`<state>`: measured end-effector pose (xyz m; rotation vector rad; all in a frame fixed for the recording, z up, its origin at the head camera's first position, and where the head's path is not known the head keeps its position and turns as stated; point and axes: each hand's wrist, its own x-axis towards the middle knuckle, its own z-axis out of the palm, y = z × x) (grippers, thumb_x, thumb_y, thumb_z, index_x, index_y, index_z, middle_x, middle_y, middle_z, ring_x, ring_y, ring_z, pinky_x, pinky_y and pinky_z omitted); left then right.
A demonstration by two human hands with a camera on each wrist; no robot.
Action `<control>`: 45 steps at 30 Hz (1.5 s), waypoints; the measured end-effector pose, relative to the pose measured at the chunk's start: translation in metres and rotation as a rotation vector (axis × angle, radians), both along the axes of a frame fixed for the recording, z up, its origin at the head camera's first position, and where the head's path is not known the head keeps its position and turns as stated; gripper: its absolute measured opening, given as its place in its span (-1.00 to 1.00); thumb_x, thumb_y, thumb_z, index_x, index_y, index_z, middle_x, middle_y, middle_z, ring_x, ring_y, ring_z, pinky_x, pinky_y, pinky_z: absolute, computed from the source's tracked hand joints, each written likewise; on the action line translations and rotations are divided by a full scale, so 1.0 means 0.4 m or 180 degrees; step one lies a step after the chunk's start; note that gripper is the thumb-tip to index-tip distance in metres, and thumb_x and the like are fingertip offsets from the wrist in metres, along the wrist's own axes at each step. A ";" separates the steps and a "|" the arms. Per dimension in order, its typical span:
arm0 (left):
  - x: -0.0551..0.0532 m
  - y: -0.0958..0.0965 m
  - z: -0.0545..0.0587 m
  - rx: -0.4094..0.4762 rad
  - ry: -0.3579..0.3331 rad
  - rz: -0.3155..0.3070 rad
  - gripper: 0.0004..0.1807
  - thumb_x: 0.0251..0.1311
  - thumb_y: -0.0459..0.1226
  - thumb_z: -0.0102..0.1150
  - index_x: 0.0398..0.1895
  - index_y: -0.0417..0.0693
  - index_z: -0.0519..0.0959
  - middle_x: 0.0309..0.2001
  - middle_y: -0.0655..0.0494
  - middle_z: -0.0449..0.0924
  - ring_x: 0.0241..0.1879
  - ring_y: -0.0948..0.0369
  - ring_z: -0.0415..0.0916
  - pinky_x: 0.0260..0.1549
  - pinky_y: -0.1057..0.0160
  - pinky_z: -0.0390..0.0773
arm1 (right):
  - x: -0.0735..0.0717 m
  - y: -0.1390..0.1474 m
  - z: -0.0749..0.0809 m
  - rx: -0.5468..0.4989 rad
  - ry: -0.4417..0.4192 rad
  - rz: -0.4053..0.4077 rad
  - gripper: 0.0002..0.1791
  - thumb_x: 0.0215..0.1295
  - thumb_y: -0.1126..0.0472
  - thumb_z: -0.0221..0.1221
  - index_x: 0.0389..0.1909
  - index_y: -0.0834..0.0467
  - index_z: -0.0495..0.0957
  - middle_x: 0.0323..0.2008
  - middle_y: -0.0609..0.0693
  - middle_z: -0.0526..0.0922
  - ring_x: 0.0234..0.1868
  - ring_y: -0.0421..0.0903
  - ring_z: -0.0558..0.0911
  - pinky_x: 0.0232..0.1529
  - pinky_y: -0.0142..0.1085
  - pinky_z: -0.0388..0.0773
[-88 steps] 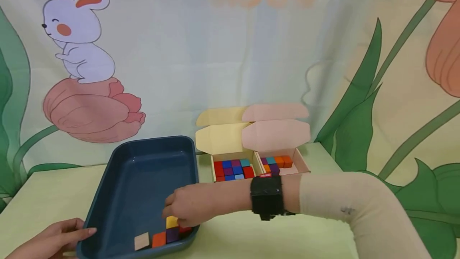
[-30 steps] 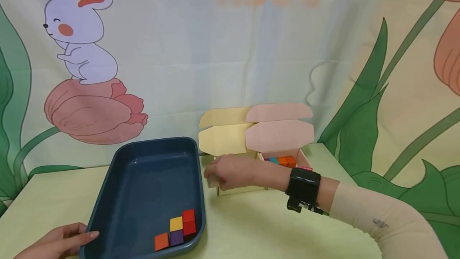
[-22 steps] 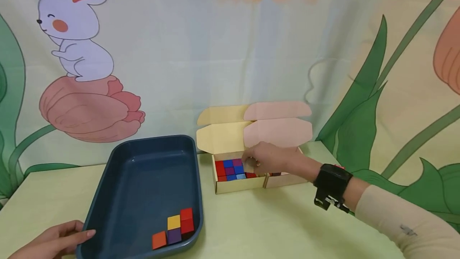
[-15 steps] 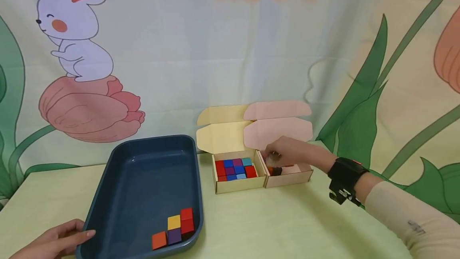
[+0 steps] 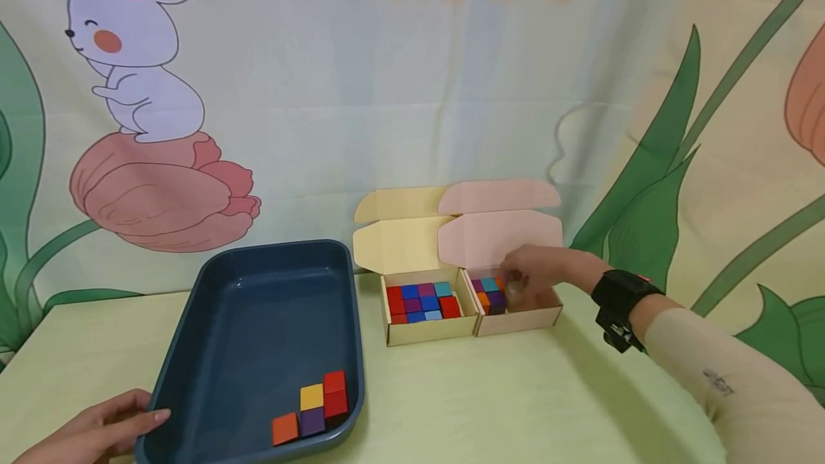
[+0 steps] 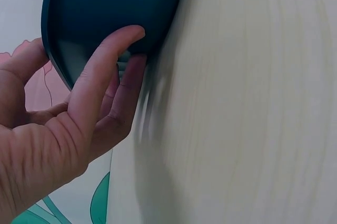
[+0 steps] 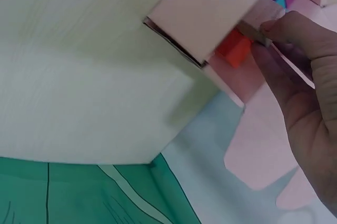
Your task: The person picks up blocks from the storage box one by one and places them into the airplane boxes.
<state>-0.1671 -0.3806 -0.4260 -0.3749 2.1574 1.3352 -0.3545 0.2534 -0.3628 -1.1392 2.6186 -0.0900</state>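
My left hand [image 5: 103,427] holds the near left corner of a dark blue tray [image 5: 193,313], thumb over its rim. The left wrist view shows the hand's fingers curled at the tray's wall. In the tray's near right part lie several coloured cubes, among them a yellow cube [image 5: 312,397] and an orange cube [image 5: 285,429]. My right hand [image 5: 540,267] is at the open pink box [image 5: 522,321], pinching a plain wooden block [image 7: 263,11] between thumb and fingers. Beside that block, in the right wrist view, sits an orange cube [image 7: 233,49] inside the box.
Left of the pink box, and against it, stands an open yellow box [image 5: 430,335] with rows of red, blue, purple and teal cubes. Both lids stand raised behind. A printed cloth backdrop [image 5: 309,106] hangs behind the pale green table [image 5: 438,399].
My right hand has carried the pale wooden block out of the tray, rightward past the yellow box, and into the pink box. The left hand has stayed on the tray.
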 end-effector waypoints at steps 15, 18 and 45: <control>0.002 -0.012 0.000 -0.0088 0.0001 0.0026 -0.15 0.36 0.22 0.15 0.14 -0.45 0.22 -0.21 -0.17 0.48 -0.23 0.01 0.52 -0.22 0.02 0.64 | -0.028 -0.020 -0.042 0.0168 0.0114 -0.0063 -0.76 0.27 0.31 0.40 -0.14 0.11 0.55 -0.32 -0.06 0.53 -0.25 -0.14 0.47 -0.27 -0.37 0.46; 0.004 -0.015 -0.006 -0.0091 0.0108 0.0113 -0.34 0.37 0.16 0.17 -0.04 -0.31 0.29 -0.46 0.06 0.27 -0.44 0.16 0.34 -0.46 0.14 0.45 | -0.034 -0.031 -0.036 0.0204 0.0173 -0.0022 -0.75 0.24 0.26 0.43 -0.17 0.11 0.56 -0.35 -0.07 0.53 -0.27 -0.13 0.47 -0.26 -0.37 0.47; -0.030 -0.015 0.030 0.0011 -0.0022 0.0057 -0.05 0.38 0.17 0.16 0.28 -0.52 0.04 -0.10 -0.35 0.47 -0.16 -0.14 0.56 -0.12 -0.04 0.67 | 0.236 -0.676 0.124 0.0355 0.0559 0.1211 -0.69 0.47 0.24 0.18 0.18 0.04 0.58 0.06 -0.09 0.65 -0.09 -0.25 0.61 -0.11 -0.58 0.54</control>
